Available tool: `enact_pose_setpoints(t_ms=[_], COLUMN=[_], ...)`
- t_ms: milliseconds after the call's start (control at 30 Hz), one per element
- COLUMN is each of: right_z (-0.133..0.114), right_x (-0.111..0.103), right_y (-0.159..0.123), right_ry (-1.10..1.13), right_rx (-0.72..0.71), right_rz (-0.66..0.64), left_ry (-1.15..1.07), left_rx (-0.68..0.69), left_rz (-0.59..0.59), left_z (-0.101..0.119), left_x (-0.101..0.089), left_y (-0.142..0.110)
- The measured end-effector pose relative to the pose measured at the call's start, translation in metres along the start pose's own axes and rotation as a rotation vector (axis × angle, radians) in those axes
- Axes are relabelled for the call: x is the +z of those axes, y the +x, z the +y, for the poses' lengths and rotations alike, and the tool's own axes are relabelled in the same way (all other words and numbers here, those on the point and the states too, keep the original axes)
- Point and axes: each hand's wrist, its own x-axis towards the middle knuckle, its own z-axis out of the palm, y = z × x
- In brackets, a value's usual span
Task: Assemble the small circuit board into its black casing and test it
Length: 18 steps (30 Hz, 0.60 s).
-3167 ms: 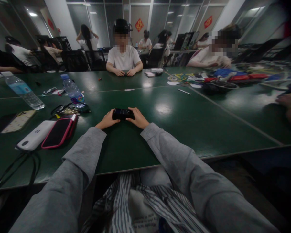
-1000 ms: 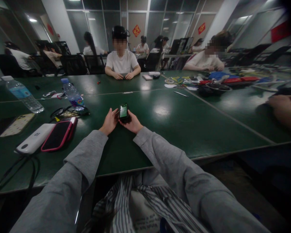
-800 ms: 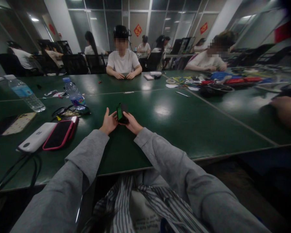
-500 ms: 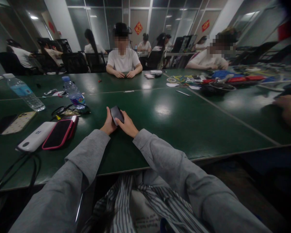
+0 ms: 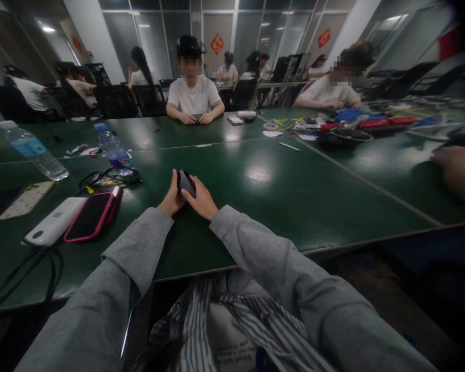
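Observation:
A small dark phone-like device stands on end on the green table, its dark back turned toward me. My left hand cups its left side with the fingers raised behind it. My right hand presses against its right side, fingers curled round the edge. Both grey sleeves run back toward me from the hands.
To the left lie a pink-cased phone, a white power bank, another phone, cables and two water bottles. People sit across the table; clutter fills the far right. Another person's hand rests at the right edge.
The device lay flat between both hands, was tipped upright with its lit screen facing me, then turned so its dark back shows. The hands closed in round it.

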Motion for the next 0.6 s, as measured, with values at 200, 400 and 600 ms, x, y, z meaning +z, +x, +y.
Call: enact_pose_setpoints(t_ms=[200, 400, 600], right_z=[-0.0032, -0.0037, -0.0055], right_x=[-0.0032, -0.0045, -0.0090], right_y=[0.0023, 0.0040, 0.0066], right_ry=[0.091, 0.083, 0.103], right_rx=[0.114, 0.095, 0.087], right_rz=[0.070, 0.098, 0.113], left_ry=[-0.030, -0.060, -0.101], left_rx=[0.000, 0.004, 0.014], left_rz=[0.051, 0.072, 0.077], left_z=[-0.0026, -0.0024, 0.0019], left_x=[-0.0078, -0.0090, -0.0079], left_y=[0.0083, 0.0088, 0.0035])
